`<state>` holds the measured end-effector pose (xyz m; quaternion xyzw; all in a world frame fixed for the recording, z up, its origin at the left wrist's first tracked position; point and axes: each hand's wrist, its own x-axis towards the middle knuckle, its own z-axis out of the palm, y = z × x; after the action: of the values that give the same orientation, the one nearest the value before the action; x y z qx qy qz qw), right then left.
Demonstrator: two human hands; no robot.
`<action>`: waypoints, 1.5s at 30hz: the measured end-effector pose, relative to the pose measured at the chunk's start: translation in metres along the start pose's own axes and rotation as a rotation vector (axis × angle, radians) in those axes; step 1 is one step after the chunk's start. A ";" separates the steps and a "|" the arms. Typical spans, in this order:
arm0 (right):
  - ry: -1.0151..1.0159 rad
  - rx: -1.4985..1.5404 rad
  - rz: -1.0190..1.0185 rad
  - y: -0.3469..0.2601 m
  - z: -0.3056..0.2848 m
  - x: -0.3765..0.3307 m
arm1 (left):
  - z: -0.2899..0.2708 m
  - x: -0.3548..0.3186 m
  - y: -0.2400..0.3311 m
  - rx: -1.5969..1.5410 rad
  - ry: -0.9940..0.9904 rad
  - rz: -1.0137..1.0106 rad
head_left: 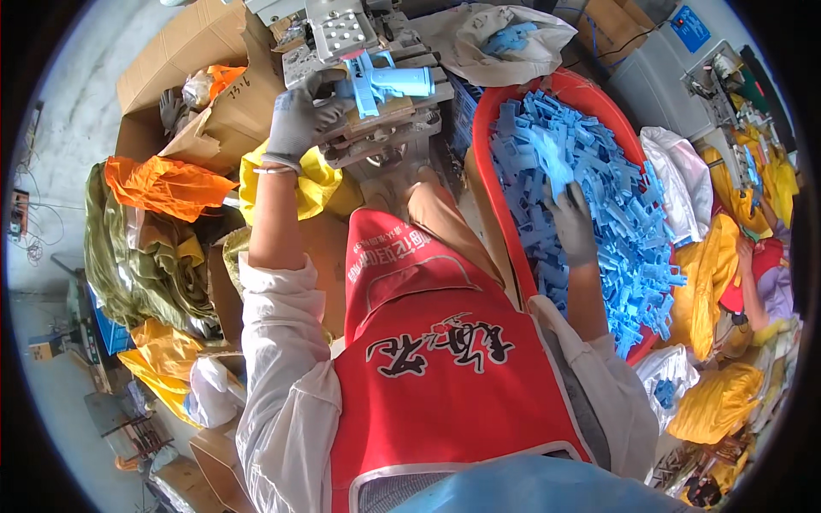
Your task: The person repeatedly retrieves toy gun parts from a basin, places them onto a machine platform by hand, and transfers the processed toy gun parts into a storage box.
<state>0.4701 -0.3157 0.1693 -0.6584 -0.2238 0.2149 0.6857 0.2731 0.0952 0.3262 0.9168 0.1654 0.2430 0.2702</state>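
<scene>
Blue plastic gun-shaped part (385,83) rests under the gloved left hand (301,115).

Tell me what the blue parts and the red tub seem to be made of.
Blue parts: likely moulded plastic, matt, with uniform colour and identical shapes. Red tub: probably plastic too, with a smooth, slightly glossy rim. The right hand reaches into the pile.

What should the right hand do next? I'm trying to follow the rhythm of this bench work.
Probably close on one blue plastic piece and lift it out: the right hand lies in the red tub of pieces, while the left hand steadies a blue part on the metal fixture.
</scene>
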 end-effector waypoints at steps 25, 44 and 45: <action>-0.279 -0.588 -0.966 -0.092 0.091 0.155 | -0.006 -0.353 -0.100 0.066 0.287 -0.856; -0.367 -0.593 0.135 0.139 0.014 0.095 | 0.043 -0.276 -0.080 -0.254 0.089 -0.815; -0.420 -0.473 0.298 0.135 0.003 0.089 | 0.044 -0.280 -0.081 -0.343 0.114 -0.832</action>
<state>0.5399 -0.2552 0.0362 -0.7660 -0.3050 0.3856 0.4141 0.0508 0.0200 0.1473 0.6994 0.4918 0.1879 0.4834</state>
